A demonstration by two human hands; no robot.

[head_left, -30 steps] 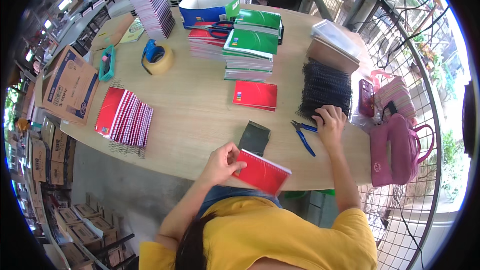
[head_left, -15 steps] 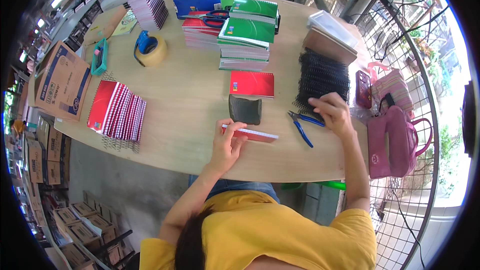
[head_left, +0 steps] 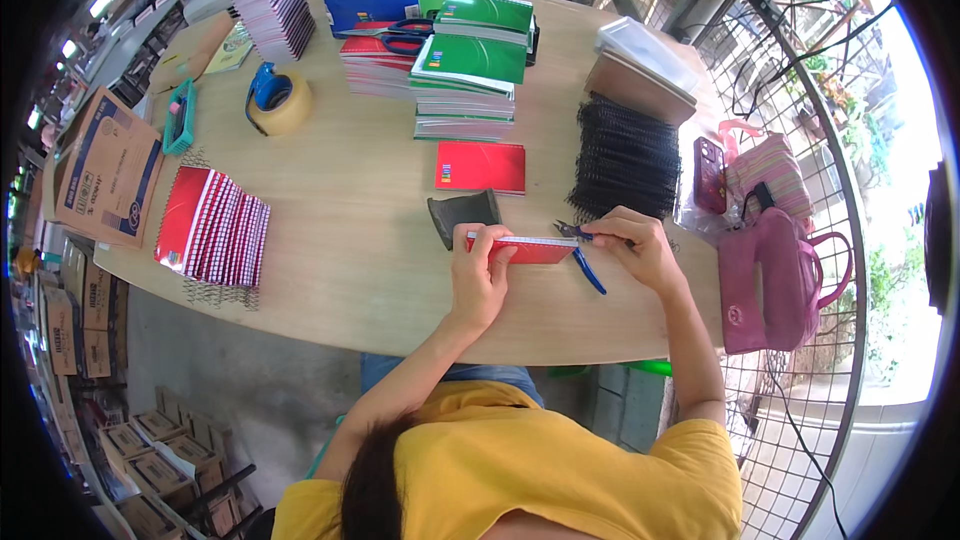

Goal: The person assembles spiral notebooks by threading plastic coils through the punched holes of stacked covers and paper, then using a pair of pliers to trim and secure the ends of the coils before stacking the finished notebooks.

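My left hand (head_left: pixel 480 275) grips a small red notebook (head_left: pixel 540 252) on edge, its white paper edge upward. Just behind it stands a dark grey curved block (head_left: pixel 464 216). At the notebook's right end, my right hand (head_left: pixel 640 250) has its thumb and fingers pinched together; what they hold, if anything, is too small to make out. Beneath that hand lie blue-handled cutting pliers (head_left: pixel 590 272), partly covered. Beyond the right hand, a dense pile of black wire spirals (head_left: pixel 624 160) rests on the table. Another red notebook (head_left: pixel 480 168) lies flat behind the block.
Green notebooks (head_left: pixel 465 90) and red notebooks (head_left: pixel 378 65) are stacked at the back, scissors (head_left: pixel 405 37) on top. Spiral-bound red notebooks (head_left: pixel 212 230) stand at left, near a tape roll (head_left: pixel 280 105) and carton (head_left: pixel 108 168). A pink bag (head_left: pixel 765 300) sits at the right edge.
My right hand has moved left from the edge of the spiral pile to the notebook's right end, its fingers now pinched. The left hand has shifted slightly right with the red notebook.
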